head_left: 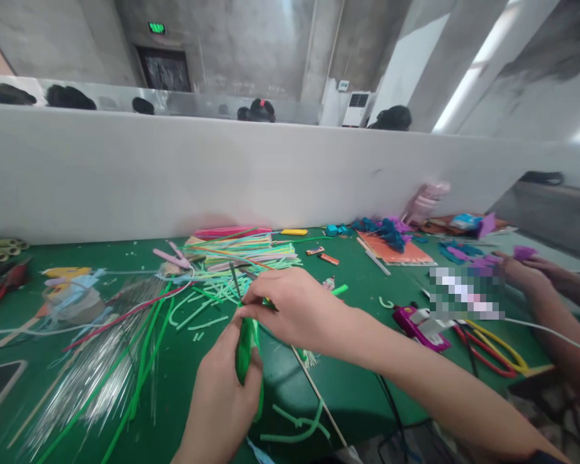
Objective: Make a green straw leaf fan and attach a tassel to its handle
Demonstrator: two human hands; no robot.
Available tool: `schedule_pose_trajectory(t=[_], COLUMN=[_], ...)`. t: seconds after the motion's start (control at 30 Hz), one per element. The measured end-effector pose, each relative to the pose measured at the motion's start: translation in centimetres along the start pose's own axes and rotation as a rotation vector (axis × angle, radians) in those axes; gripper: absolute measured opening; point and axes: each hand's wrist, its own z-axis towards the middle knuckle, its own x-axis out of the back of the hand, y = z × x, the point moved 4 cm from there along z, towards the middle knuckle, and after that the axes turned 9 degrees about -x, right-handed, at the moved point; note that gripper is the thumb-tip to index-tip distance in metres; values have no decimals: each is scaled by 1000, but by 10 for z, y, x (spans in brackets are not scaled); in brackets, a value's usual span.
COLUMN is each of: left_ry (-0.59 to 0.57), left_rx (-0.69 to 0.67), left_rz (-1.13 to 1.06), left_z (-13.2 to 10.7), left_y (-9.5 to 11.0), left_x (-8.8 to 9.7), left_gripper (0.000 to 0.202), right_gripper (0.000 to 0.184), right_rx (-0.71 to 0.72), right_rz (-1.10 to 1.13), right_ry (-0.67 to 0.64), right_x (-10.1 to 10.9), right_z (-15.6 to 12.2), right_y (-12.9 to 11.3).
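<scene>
My left hand [227, 380] is closed on a bright green strip [244, 351], which is bent into a narrow loop between thumb and fingers. My right hand [294, 303] reaches across from the right, its fingertips pinched at the top of the strip, against the left fingertips. A thin dark tool [235, 278] sticks up from where the fingertips meet; a bit of yellow and black shows under the right fingers. Its full shape is hidden by the hand. Pale green pipe cleaner pieces [294, 435] lie on the green table [352, 386] below my hands.
Bundles of coloured pipe cleaners [241, 248] lie behind my hands. Clear thin sticks [101, 374] spread at the left, near a yellow glue gun [70, 272]. A magenta power strip [420, 328] and red-and-yellow-handled scissors [497, 351] sit right. Another person's hands [524, 274] hold purple pieces. A white partition [222, 174] stands behind.
</scene>
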Motion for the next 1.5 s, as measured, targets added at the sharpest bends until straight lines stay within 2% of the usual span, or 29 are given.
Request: schedule_pose_trajectory(t=[0.1, 0.2, 0.37, 0.57, 0.73, 0.87, 0.97, 1.07, 1.13, 1.27, 1.5], left_ry=[-24, -61, -141, -24, 12, 41, 30, -46, -56, 36, 255], left_rx=[-64, -52, -76, -108, -147, -156, -99, 13, 66, 44, -118], left_rz=[-59, -112, -148, -67, -42, -44, -138, -327, -422, -406, -174], left_z=[4, 6, 9, 6, 3, 0, 3, 13, 20, 26, 17], left_y=[-5, -8, -9, -2, 14, 21, 22, 18, 14, 13, 26], left_x=[6, 9, 6, -2, -7, -9, -4, 4, 9, 13, 8], left_gripper=[42, 40, 42, 48, 50, 51, 45, 34, 29, 23, 14], right_gripper=[15, 13, 9, 14, 16, 19, 19, 17, 13, 8, 18], right_rx=[56, 101, 72, -39, -216, -260, -217, -99, -40, -64, -48], right_rz=[-19, 35, 39, -97, -23, -59, -73, -12, 20, 53, -19], right_ry=[-48, -67, -22, 119, 97, 103, 153, 190, 221, 297, 324], right_x=[8, 14, 15, 14, 18, 19, 19, 17, 16, 15, 11], right_z=[0, 0, -6, -20, -30, -37, -40, -43, -45, -52, -60], right_y=[6, 10, 17, 17, 11, 5, 3, 3, 4, 9, 2])
